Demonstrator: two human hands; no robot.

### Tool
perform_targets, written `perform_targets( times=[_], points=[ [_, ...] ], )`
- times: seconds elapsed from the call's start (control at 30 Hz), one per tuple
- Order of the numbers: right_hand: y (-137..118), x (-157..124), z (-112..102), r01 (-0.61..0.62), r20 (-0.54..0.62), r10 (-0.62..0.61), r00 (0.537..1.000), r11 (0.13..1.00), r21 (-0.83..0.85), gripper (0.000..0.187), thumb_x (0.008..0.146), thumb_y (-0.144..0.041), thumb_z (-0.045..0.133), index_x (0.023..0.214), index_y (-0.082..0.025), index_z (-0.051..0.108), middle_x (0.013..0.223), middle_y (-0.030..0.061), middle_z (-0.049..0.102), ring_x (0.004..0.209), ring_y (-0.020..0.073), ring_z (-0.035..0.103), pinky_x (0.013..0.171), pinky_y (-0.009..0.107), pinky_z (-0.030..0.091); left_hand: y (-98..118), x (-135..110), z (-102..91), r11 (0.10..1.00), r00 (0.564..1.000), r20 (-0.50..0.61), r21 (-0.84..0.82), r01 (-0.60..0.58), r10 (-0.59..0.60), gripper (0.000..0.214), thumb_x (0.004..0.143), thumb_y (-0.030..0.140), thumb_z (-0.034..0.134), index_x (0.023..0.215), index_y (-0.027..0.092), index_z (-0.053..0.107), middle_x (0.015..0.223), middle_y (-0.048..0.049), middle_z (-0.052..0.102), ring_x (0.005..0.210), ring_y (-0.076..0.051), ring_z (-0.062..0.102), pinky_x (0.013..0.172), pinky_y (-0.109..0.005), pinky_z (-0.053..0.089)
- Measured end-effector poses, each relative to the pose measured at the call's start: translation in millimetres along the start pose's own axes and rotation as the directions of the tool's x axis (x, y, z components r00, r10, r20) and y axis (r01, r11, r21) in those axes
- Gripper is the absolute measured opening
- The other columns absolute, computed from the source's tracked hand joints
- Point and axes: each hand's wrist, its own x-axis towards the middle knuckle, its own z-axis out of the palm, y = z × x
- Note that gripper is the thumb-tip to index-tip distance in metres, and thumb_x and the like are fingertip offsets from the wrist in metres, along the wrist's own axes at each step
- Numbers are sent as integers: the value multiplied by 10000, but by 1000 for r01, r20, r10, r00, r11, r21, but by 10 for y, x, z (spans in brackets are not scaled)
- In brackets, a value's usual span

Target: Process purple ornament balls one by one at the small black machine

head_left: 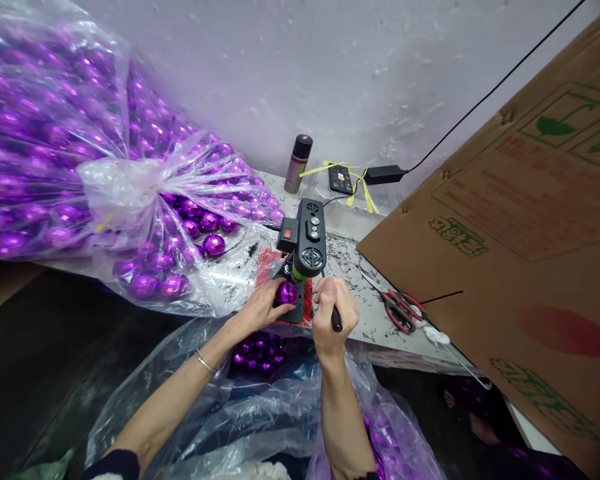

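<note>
My left hand (267,301) holds a shiny, faceted purple bauble (287,293) between thumb and fingers. The bauble sits over a dark base plate (294,313), just under the head of a small black bench machine (311,237) with round vents, buttons and a red switch. To the right of it, my right hand (336,312) is closed in a fist around a black handle (337,320), whose end sticks out below the fingers. A thin rod shows between the machine and this fist. Red material (270,264) lies under the machine's base.
A large clear bag (120,187) of purple baubles spreads over the left side, with several loose baubles (213,245) at its mouth. Red-handled scissors (403,310) lie beside a big cardboard box (525,247). A bottle (299,163) and power adapter (384,175) stand behind. Another plastic bag (220,407) hangs below.
</note>
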Motion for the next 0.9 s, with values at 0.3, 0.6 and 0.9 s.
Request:
perform_targets(
  times=[0.3, 0.6, 0.9],
  points=[
    [-12, -14, -11, 10, 16, -11, 1000, 1000, 18, 312, 1017, -152, 439, 720, -220, 510, 711, -16, 555, 677, 114, 560, 646, 271, 448, 26, 46, -54, 977, 979, -36, -82, 199, -203, 644, 838, 512, 758, 1362, 188, 566, 1299, -163, 690, 1227, -372, 655, 1064, -528, 515],
    [-3, -21, -21, 6, 16, -7, 1000, 1000, 25, 310, 1016, -153, 446, 721, -223, 506, 715, -19, 553, 687, 115, 563, 655, 267, 450, 35, 87, 23, 987, 984, -82, -49, 155, -159, 598, 799, 434, 794, 1318, 199, 610, 1269, -149, 691, 1214, -370, 644, 1067, -520, 499],
    [-6, -30, -26, 17, 20, -17, 1000, 1000, -11, 312, 1021, -163, 433, 723, -226, 499, 705, -16, 554, 666, 118, 562, 636, 276, 443, -114, 54, 249, 997, 983, -169, -21, 69, -72, 612, 803, 448, 798, 1336, 214, 608, 1310, -138, 692, 1260, -349, 617, 1111, -503, 429]
  ],
)
